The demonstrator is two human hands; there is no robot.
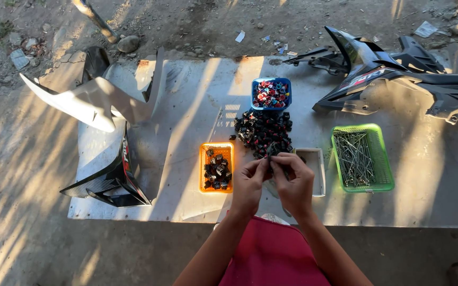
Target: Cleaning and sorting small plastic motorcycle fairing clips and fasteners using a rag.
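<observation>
My left hand (249, 182) and my right hand (293, 182) meet over the near part of a pale sheet (186, 111) laid on the ground. Together they pinch a small dark piece (269, 159) between their fingertips. Just beyond the hands lies a pile of small black parts (263, 130). An orange tray (203, 169) with several small dark pieces sits left of my left hand. A white tray (318, 172) lies partly under my right hand.
A blue tub (253, 98) of red and blue bits stands behind the pile. A green basket (382, 159) of metal pins sits right. Black motorcycle panels (398, 74) lie far right, grey and black panels (102, 106) left. Dirt ground surrounds the sheet.
</observation>
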